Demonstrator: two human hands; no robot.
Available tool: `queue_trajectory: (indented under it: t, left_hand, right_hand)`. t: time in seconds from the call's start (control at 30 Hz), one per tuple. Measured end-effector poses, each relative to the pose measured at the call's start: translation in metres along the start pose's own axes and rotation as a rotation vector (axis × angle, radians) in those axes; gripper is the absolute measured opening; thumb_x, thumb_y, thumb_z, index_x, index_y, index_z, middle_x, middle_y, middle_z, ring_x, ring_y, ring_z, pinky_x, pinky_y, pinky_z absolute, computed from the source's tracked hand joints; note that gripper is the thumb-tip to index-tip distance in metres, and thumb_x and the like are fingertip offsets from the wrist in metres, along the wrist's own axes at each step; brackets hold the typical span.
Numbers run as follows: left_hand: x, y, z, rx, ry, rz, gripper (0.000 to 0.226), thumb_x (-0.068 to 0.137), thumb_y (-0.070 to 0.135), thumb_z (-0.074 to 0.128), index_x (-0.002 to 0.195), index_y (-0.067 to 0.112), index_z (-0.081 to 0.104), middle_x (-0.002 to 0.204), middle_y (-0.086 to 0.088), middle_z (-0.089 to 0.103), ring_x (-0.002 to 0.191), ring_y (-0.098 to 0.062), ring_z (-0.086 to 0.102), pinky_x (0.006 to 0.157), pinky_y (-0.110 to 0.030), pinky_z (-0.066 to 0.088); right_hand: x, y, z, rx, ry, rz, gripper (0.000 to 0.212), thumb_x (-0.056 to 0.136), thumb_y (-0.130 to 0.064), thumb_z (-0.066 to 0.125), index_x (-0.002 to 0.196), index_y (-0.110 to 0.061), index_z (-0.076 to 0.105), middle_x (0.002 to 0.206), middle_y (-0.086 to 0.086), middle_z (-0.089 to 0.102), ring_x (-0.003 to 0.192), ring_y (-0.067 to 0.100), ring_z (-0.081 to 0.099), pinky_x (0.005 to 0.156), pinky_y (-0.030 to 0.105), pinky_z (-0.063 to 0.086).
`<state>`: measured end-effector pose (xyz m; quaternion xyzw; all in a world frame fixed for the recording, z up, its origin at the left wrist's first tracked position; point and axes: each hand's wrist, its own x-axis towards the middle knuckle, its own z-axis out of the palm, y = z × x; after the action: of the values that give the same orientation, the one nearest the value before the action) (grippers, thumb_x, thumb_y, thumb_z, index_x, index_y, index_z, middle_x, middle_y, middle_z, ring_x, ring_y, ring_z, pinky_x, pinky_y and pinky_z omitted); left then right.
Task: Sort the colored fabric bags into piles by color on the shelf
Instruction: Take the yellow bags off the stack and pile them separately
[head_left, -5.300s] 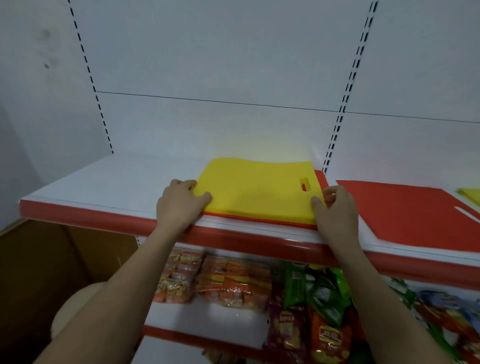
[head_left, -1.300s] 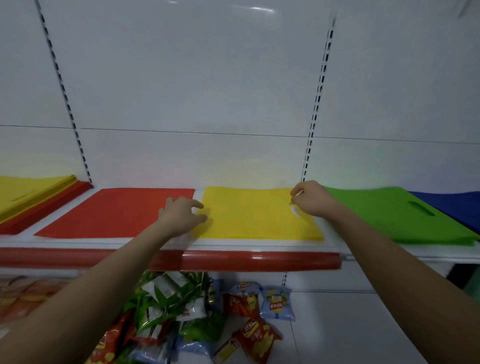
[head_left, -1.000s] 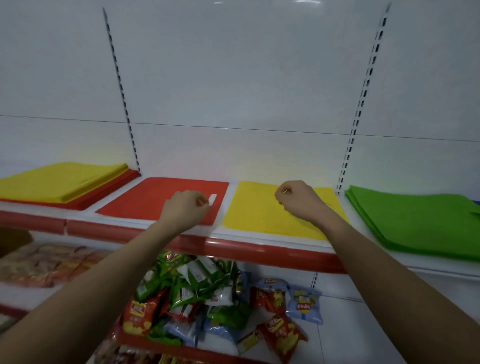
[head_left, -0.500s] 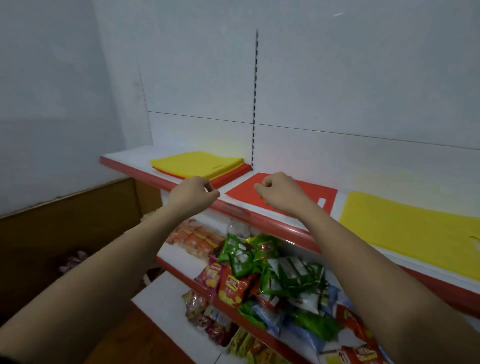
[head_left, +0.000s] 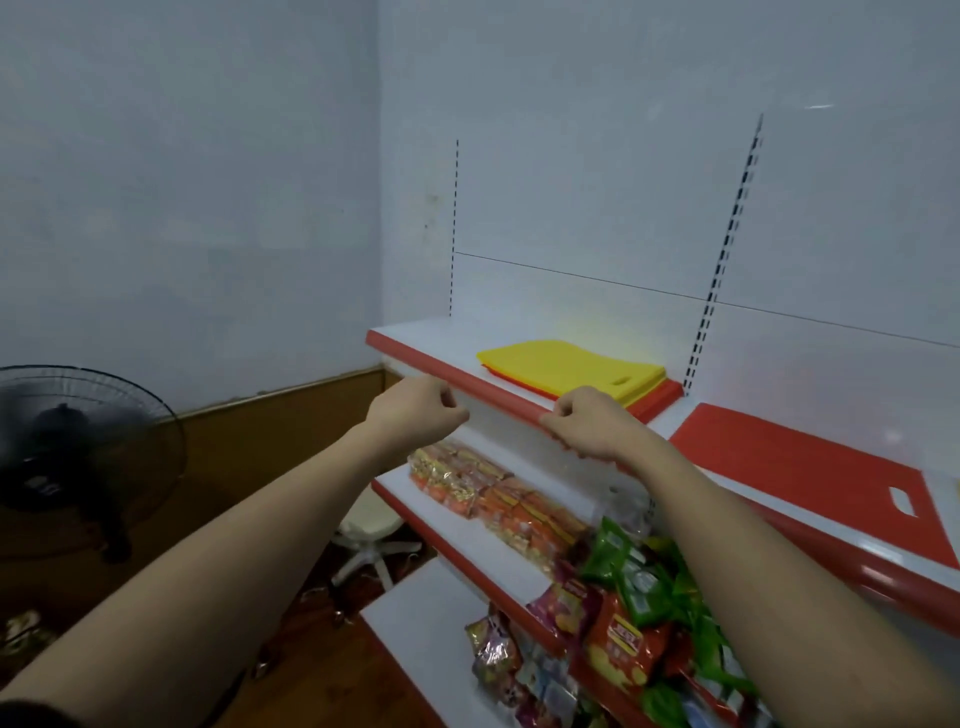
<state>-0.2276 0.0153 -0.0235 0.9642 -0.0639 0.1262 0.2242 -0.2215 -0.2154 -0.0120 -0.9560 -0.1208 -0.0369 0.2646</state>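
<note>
A pile of yellow fabric bags (head_left: 571, 366) lies on the top shelf (head_left: 441, 364) near its left end, with red bags (head_left: 658, 399) showing under it at the right side. To the right, a single red bag (head_left: 800, 462) with a cut-out handle lies flat. My left hand (head_left: 415, 410) hovers in front of the shelf's red front edge, fingers curled, holding nothing. My right hand (head_left: 587, 426) is at that edge just in front of the yellow pile, fingers also curled and empty.
Lower shelves hold orange snack packets (head_left: 493, 493) and green and red snack packets (head_left: 634, 597). A black standing fan (head_left: 78, 457) is at the left. A white stool base (head_left: 371, 535) stands on the wooden floor by the shelf's end.
The view has swung left along the shelf. Both hands moved left, away from the single yellow and red bags, to the front of the yellow-on-red pile. Both stay empty.
</note>
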Motion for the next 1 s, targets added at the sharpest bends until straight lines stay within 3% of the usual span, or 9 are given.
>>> queue_trajectory:
  t: [0.13,0.5,0.63,0.83,0.93,1.0]
  left_hand:
    - [0.023,-0.035,0.0,-0.002,-0.038,0.004,0.027,0.093,0.041,0.054,0.098,0.018,0.067,0.091,0.002,0.069,0.08,-0.012,0.064,0.068,-0.032,0.055]
    - [0.135,-0.063,0.045,-0.095,-0.074,0.076,0.021,0.093,0.038,0.057,0.093,0.018,0.066,0.086,0.002,0.067,0.077,-0.013,0.063,0.063,-0.029,0.05]
    - [0.183,-0.065,0.069,-0.165,-0.098,0.131,0.014,0.093,0.035,0.057,0.092,0.023,0.062,0.083,0.007,0.064,0.077,-0.009,0.06,0.063,-0.028,0.045]
    - [0.254,-0.07,0.09,-0.324,-0.053,0.122,0.009,0.089,0.027,0.06,0.089,0.023,0.068,0.087,0.004,0.067,0.074,-0.014,0.061,0.069,-0.032,0.048]
    - [0.285,-0.073,0.1,-0.391,-0.019,0.108,0.006,0.087,0.023,0.061,0.089,0.023,0.067,0.086,0.004,0.067,0.067,-0.013,0.057,0.061,-0.028,0.043]
    - [0.307,-0.076,0.108,-0.396,-0.023,0.121,0.009,0.087,0.023,0.061,0.094,0.023,0.067,0.092,0.003,0.067,0.074,-0.014,0.059,0.059,-0.026,0.041]
  right_hand:
    - [0.028,-0.012,0.021,0.032,-0.015,0.008,0.035,0.097,-0.028,0.056,0.067,-0.009,0.053,0.063,0.012,0.059,0.058,0.024,0.054,0.06,0.033,0.048]
    - [0.115,0.027,0.039,-0.027,0.085,0.093,0.038,0.093,-0.031,0.057,0.06,-0.015,0.046,0.061,0.007,0.052,0.059,0.024,0.049,0.06,0.034,0.04]
    - [0.143,0.046,0.041,-0.018,0.275,0.162,0.025,0.09,-0.033,0.056,0.067,-0.023,0.053,0.07,-0.001,0.057,0.075,0.027,0.057,0.068,0.037,0.047]
    - [0.159,0.076,0.039,0.055,0.637,0.216,0.005,0.095,-0.019,0.053,0.092,-0.017,0.055,0.067,-0.001,0.057,0.059,0.02,0.054,0.056,0.037,0.043]
    - [0.17,0.094,0.038,0.054,0.782,0.344,0.009,0.093,-0.012,0.053,0.101,-0.011,0.057,0.086,0.005,0.059,0.075,0.024,0.057,0.063,0.036,0.045]
    - [0.18,0.106,0.041,0.04,0.848,0.43,0.015,0.089,-0.007,0.054,0.104,-0.006,0.058,0.096,0.012,0.059,0.089,0.03,0.055,0.072,0.037,0.042]
